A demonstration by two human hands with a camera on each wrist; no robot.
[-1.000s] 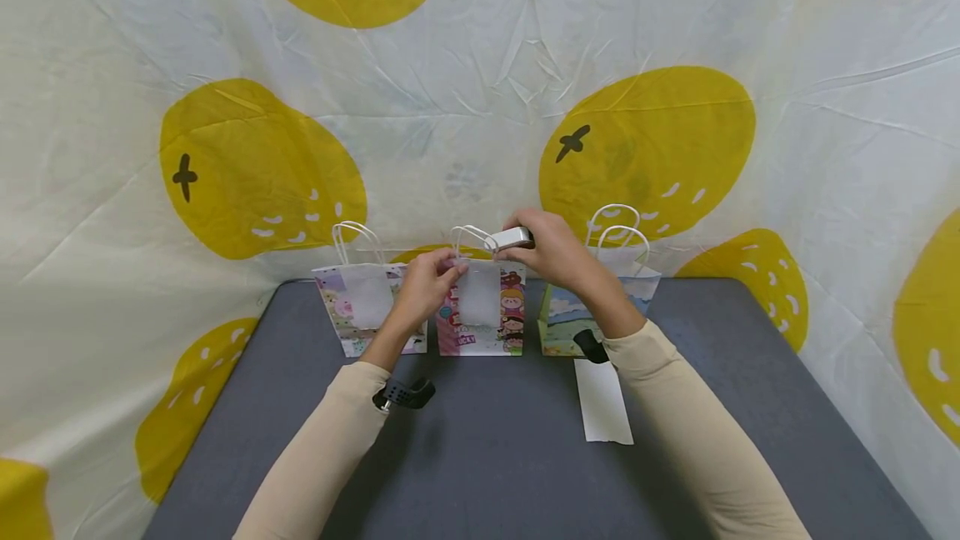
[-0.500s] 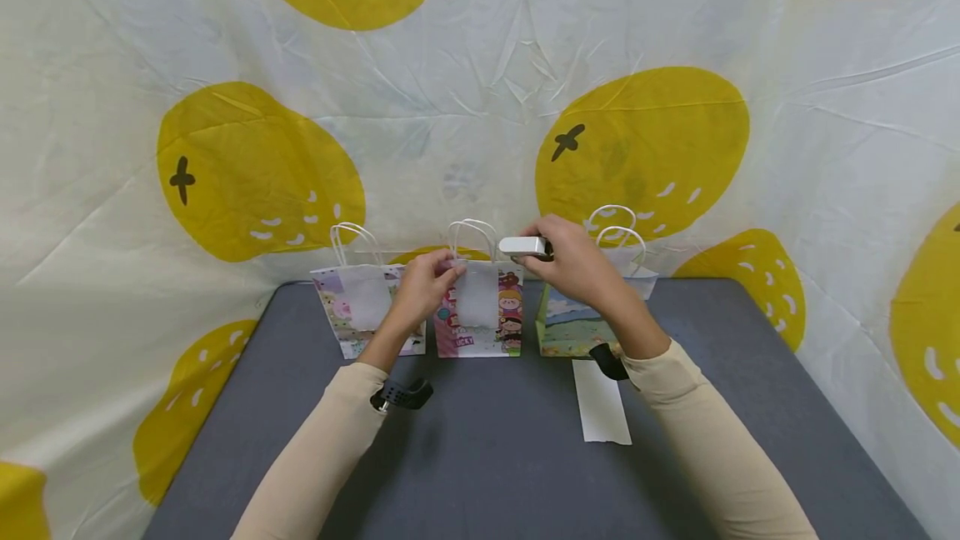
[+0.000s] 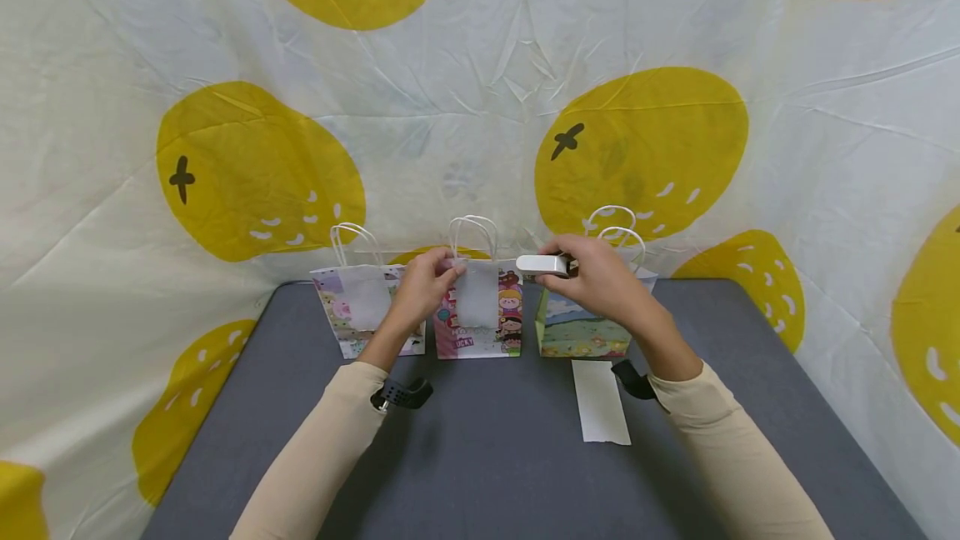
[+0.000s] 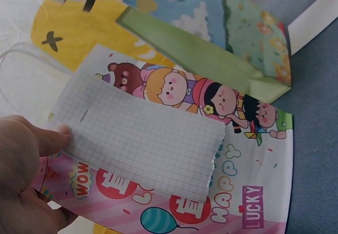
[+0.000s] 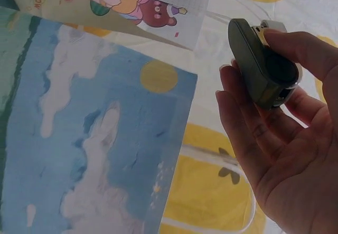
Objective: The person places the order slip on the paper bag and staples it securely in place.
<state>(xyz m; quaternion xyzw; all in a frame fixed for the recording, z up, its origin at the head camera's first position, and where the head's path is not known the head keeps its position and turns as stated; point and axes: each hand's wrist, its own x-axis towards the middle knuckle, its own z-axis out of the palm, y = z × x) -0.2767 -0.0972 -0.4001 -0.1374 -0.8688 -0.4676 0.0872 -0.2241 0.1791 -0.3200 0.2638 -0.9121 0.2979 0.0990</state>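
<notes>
My left hand (image 3: 422, 288) pinches the top left edge of the middle paper gift bag (image 3: 512, 302), thumb on its front. A gridded paper slip (image 4: 142, 139) lies flat against that bag's front, its lower edge torn. Near the slip's top a short staple (image 4: 84, 115) shows. To the right of this bag and apart from it, my right hand (image 3: 600, 277) holds a small stapler (image 5: 264, 67), white on one side and dark on the other. The hand is in front of the top of the right bag (image 3: 585, 333), which has a blue sky and meadow print.
A left bag (image 3: 347, 315), also with a white slip (image 3: 366, 298) on its front, stands beside the middle one. On the grey table (image 3: 480, 448) lies a loose white paper slip (image 3: 602, 411) before the right bag. A fruit-print cloth (image 3: 450, 65) hangs behind.
My right hand has drawn the stapler away from the middle bag's top, to the right and slightly down. The left hand keeps its pinch in the same place.
</notes>
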